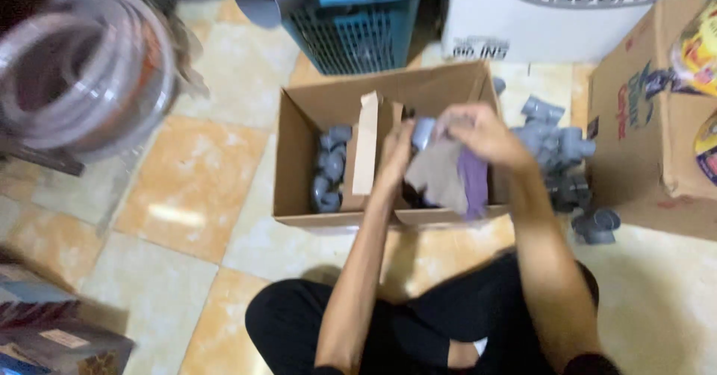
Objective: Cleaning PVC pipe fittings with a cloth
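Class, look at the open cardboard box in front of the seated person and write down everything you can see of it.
The cardboard box is plain brown, rectangular and open at the top, its flaps folded outward, resting on the tiled floor. An upright cardboard divider splits it; the left compartment holds grey pipe fittings. Above the right part, the left hand and right hand hold a grey fitting and a grey-and-purple cloth.

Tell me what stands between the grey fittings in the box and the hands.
An upright cardboard divider stands between the grey fittings and the left hand, seen from the head camera.
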